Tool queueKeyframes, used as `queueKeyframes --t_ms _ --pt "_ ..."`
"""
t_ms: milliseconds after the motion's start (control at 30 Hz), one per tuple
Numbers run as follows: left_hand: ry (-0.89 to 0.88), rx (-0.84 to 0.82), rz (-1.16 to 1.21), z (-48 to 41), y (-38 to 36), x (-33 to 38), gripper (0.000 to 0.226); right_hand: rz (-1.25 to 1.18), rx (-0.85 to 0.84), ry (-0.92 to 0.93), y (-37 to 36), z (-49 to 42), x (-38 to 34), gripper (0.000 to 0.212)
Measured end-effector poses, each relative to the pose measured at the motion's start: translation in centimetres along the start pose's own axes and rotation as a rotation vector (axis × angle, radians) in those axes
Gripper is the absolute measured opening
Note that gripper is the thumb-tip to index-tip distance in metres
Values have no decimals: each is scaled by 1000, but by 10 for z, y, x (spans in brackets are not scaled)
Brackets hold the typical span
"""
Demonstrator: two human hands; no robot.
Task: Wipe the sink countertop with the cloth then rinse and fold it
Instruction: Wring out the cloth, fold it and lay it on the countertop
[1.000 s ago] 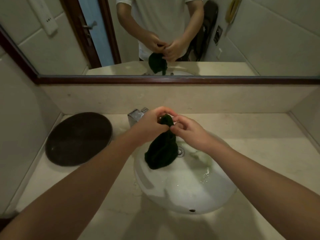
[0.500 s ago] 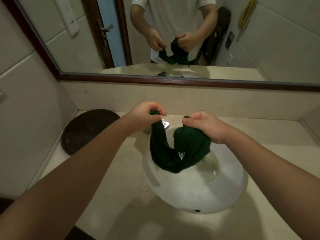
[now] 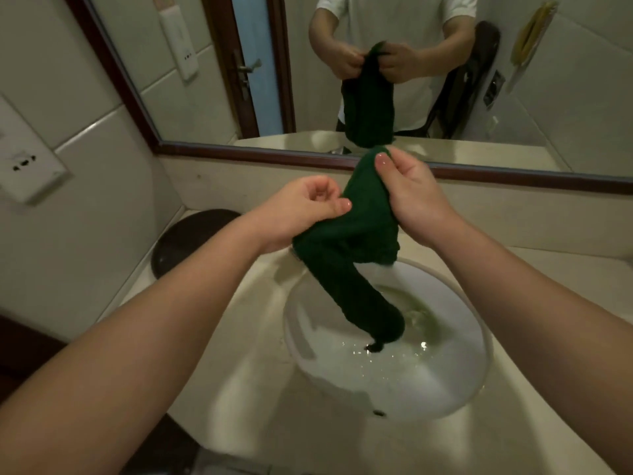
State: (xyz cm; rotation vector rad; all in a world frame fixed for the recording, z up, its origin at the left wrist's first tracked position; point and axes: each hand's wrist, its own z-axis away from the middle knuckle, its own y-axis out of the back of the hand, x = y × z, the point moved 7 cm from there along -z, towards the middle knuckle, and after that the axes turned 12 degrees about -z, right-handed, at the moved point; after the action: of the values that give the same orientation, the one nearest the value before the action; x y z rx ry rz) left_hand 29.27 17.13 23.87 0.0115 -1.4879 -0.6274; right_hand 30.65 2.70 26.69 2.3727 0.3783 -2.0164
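- The right hand (image 3: 412, 197), just above centre of the frame, pinches the top end of the green cloth (image 3: 356, 241) between thumb and curled fingers.
- The left hand (image 3: 301, 210), left of centre, has its fingers curled in toward the palm and its thumb tip against the cloth's edge. I cannot tell whether it actually grips the cloth, which bunches just under its heel.
- The cloth hangs from the right hand as a twisted rope, running down and to the right. Its lower tip dangles inside the sink (image 3: 476, 382), in the lower right of the frame, just above the wet bottom.
- Water glints on the white sink floor.
- The countertop (image 3: 239, 341) surrounds the sink. A dark round mat (image 3: 186, 245) lies on it at the left, near the wall.
- The mirror (image 3: 565, 97) fills the upper frame and reflects both hands close together at the cloth's top.
- A wall socket (image 3: 24, 164) sits at the far left edge.
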Motion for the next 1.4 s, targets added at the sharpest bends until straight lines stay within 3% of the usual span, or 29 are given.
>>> queueKeyframes --t_ms 33,133,267,400,467,533,633,767,867,1000,1133,1267,1400 --pt "17 -62 14 2 -4 3 11 70 -47 39 -5 0 -5 22" --pt "45 -69 49 8 -4 14 42 280 -209 165 -25 2 -21 23" --pt "-21 86 -12 18 9 29 30 374 -323 190 -46 7 -34 23" --pt "-50 255 96 38 38 30 14 207 -344 -18 -44 16 -4 25" --pt "-31 360 147 53 61 28 15 335 -449 -157 -41 24 33 21" --pt "-16 466 145 68 88 23 18 435 -508 -259 -42 29 66 2" --pt "2 566 -67 86 125 9 26 407 -388 -244 -50 12 92 16" --pt "10 663 -167 113 167 -16 23 415 -112 -17 -72 -24 72 7" --pt "27 769 -113 143 202 -43 17 417 -114 194 -102 -30 44 8" --pt "-8 769 23 182 222 -81 20 454 -249 237 -137 -7 40 7" --pt "-4 659 181 231 195 -122 40 654 -538 81 -157 39 58 14" --pt "121 515 289 267 150 -180 53 782 -853 -240 -165 79 106 12" --pt "364 461 425 271 112 -248 58 883 -949 -449 -165 91 168 13"
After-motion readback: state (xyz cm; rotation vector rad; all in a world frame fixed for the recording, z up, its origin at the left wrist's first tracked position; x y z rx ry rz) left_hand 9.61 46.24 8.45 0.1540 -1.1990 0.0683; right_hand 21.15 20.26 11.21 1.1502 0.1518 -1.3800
